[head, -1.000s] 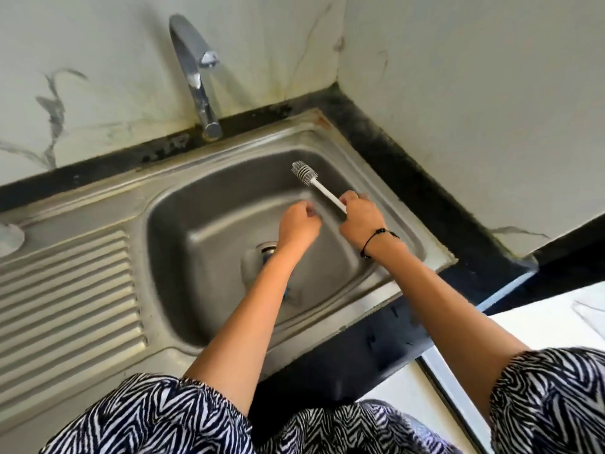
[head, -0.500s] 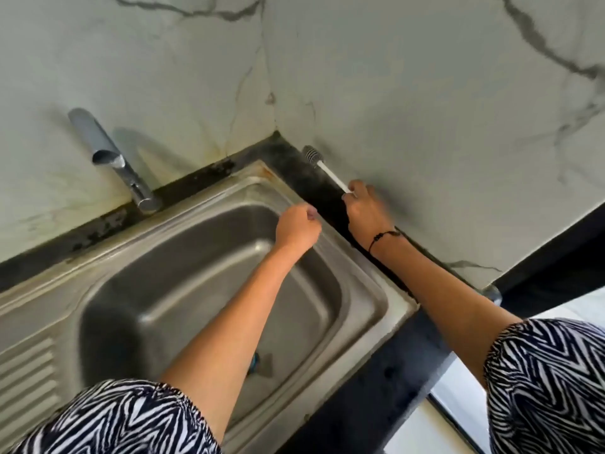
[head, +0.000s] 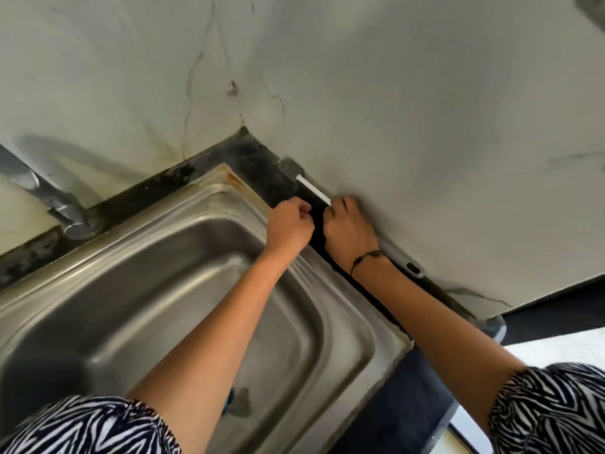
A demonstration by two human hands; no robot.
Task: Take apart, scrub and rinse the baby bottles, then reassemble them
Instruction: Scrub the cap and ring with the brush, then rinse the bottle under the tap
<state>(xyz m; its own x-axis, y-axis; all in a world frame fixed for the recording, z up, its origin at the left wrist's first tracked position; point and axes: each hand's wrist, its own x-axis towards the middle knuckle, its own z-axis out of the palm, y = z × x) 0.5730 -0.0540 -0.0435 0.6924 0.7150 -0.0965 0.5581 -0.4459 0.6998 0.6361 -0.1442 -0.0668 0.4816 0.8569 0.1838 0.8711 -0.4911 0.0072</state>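
right hand [head: 348, 232] grasps bottle brush [head: 306, 183] on far-right ledge | left hand [head: 289, 224] clenched, contents unseen | no bottle visible | risk: brush slides into sink [head: 376, 326]

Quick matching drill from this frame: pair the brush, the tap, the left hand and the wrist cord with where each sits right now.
Things:
1. brush
2. tap
3. left hand
4. black cord

Places:
A. around the right wrist
B. behind the sink's far left rim
C. over the sink's far right rim, fingers curled
D. held by the right hand on the dark ledge by the wall, bristles toward the corner

Pairs: 1-D, 2-B, 3-C, 4-A
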